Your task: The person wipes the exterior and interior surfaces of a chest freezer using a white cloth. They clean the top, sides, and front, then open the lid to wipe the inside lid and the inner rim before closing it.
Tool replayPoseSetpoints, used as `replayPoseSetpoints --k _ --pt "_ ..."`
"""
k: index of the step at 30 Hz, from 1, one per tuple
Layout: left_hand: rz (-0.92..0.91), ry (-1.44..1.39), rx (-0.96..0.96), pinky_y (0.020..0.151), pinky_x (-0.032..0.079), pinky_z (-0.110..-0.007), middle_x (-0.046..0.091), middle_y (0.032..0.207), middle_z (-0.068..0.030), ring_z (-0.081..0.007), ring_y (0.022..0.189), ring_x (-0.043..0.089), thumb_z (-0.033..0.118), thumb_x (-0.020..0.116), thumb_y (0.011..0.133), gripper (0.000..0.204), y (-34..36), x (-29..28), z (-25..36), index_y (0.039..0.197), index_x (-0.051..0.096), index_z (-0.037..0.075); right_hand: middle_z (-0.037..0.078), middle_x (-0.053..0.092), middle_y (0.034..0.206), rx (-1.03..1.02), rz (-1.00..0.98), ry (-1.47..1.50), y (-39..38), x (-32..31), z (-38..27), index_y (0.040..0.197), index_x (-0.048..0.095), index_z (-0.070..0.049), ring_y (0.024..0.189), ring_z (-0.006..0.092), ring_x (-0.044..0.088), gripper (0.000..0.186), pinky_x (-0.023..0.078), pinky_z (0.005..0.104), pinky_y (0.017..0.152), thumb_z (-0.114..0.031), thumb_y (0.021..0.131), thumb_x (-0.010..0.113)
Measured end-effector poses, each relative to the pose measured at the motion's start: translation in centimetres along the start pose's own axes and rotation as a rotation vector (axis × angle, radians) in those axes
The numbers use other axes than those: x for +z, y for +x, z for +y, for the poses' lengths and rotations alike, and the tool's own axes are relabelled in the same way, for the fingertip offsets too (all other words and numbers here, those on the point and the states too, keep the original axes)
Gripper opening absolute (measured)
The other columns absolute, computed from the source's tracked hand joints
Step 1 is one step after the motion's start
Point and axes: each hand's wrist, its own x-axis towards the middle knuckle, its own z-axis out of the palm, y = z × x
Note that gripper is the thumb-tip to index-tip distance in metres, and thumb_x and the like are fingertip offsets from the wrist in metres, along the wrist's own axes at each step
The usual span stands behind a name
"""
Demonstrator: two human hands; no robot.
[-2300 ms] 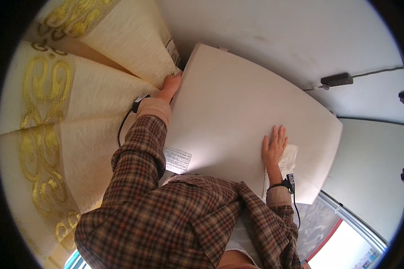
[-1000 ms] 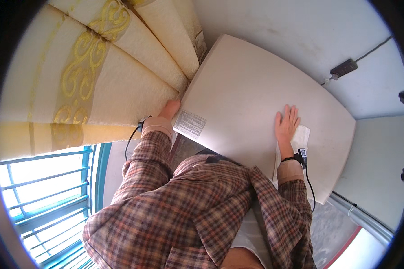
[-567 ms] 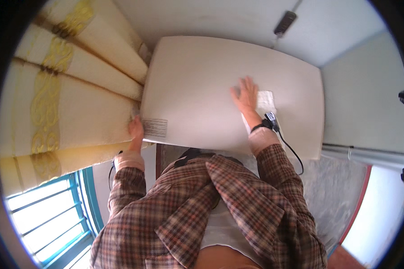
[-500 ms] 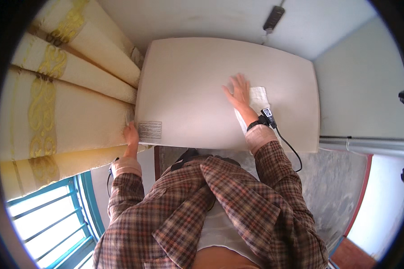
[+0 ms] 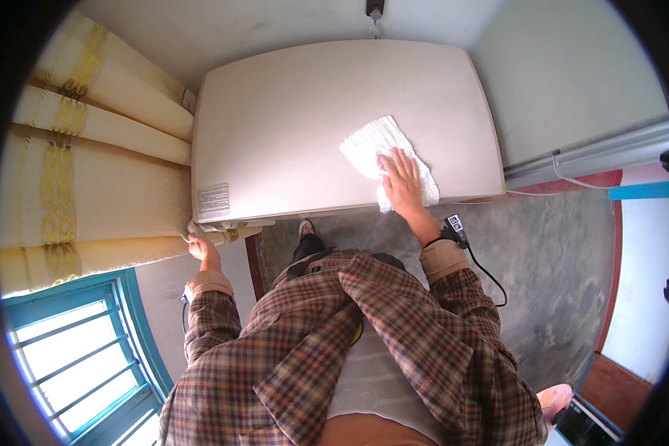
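My right hand (image 5: 403,183) lies flat on a crumpled white cloth (image 5: 375,141), its fingers stretched out. Under the cloth is the broad, smooth beige top of a large box-shaped thing (image 5: 297,126), with a printed label (image 5: 214,202) at its near left corner. At that corner, my left hand (image 5: 204,248) is closed at the edge of the cream curtain (image 5: 126,193), seemingly pinching its fabric. Part of the left fingers is hard to make out. A dark band with a small device and a black cable (image 5: 458,232) sits at my right wrist.
The curtain hangs along the left side, above a blue-framed barred window (image 5: 74,357). Behind the beige top is a pale wall with a dark plug (image 5: 377,9) on a cable. A white cable (image 5: 580,181) runs along the right wall, over the grey floor (image 5: 535,260).
My right hand has come nearer to me and now rests on the cloth, which lies more spread out. My left hand has dropped to the curtain's lower edge. The whole view has shifted.
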Motion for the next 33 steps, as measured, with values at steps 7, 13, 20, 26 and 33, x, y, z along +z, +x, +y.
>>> replayPoseSetpoints --k 7,13,20,26,33 --pt "-0.369 0.592 0.482 0.078 0.049 -0.052 0.065 0.098 -0.0236 -0.0447 0.090 0.062 0.035 0.039 0.096 0.042 -6.9 -5.7 -4.8 0.100 0.062 0.000 0.012 0.065 0.089 0.434 0.112 0.385 -9.5 -2.1 4.1 0.101 0.062 0.001 0.078 0.0257 0.061 0.020 0.047 0.0343 0.071 -0.001 0.083 0.053" --pt "-0.430 0.464 0.502 0.082 0.050 -0.045 0.066 0.100 -0.0233 -0.0382 0.091 0.064 0.026 0.044 0.092 0.036 -12.2 -4.7 -4.5 0.110 0.063 0.001 0.003 0.064 0.092 0.849 -0.074 1.265 -12.8 0.1 2.1 0.111 0.062 0.001 0.083 0.0100 0.057 0.027 0.046 0.0257 0.077 -0.017 0.091 0.057" --pt "-0.810 -0.340 -0.008 0.083 0.047 -0.029 0.065 0.098 -0.0073 -0.0191 0.089 0.060 0.024 0.050 0.091 0.031 -15.9 -0.5 2.0 0.101 0.067 0.001 0.008 0.067 0.082 1.494 0.269 1.855 -8.3 1.7 0.8 0.091 0.065 -0.006 0.074 0.0233 0.065 0.031 0.055 0.0367 0.070 -0.034 0.081 0.071" --pt "-1.123 -0.645 -0.690 0.096 0.045 -0.044 0.064 0.116 -0.0133 -0.0301 0.106 0.061 0.052 0.056 0.085 0.061 -16.6 0.6 7.0 0.122 0.057 0.003 0.008 0.068 0.086 1.449 0.239 1.949 -8.2 0.7 0.8 0.090 0.064 -0.005 0.078 0.0252 0.066 0.023 0.054 0.0382 0.074 -0.028 0.087 0.060" --pt "-1.176 -0.457 -0.595 0.097 0.044 -0.045 0.057 0.127 -0.0125 -0.0276 0.110 0.057 0.059 0.063 0.083 0.076 -14.9 2.4 6.5 0.136 0.046 0.007 0.009 0.067 0.088 1.397 0.314 1.787 -8.6 1.9 0.2 0.094 0.064 -0.002 0.078 0.0235 0.066 0.023 0.054 0.0371 0.072 -0.023 0.085 0.059"
